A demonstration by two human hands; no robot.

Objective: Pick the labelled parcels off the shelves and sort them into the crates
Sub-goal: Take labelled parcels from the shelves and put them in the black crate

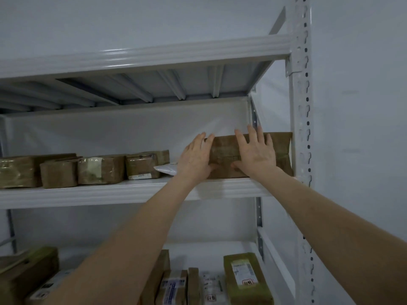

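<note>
With our left hand (196, 156) and right hand (256, 154) laid flat, fingers straight, against the brown paper-wrapped rectangular parcel (280, 150) at the right end of the white metal shelf (110, 192), we should curl over its top edge and draw it out level.

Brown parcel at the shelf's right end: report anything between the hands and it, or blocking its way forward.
Nothing visible. The left hand and right hand lie flat on the brown parcel, and the shelf front is open. A white mailer lies just left of it; the upright post stands close on its right.
</note>
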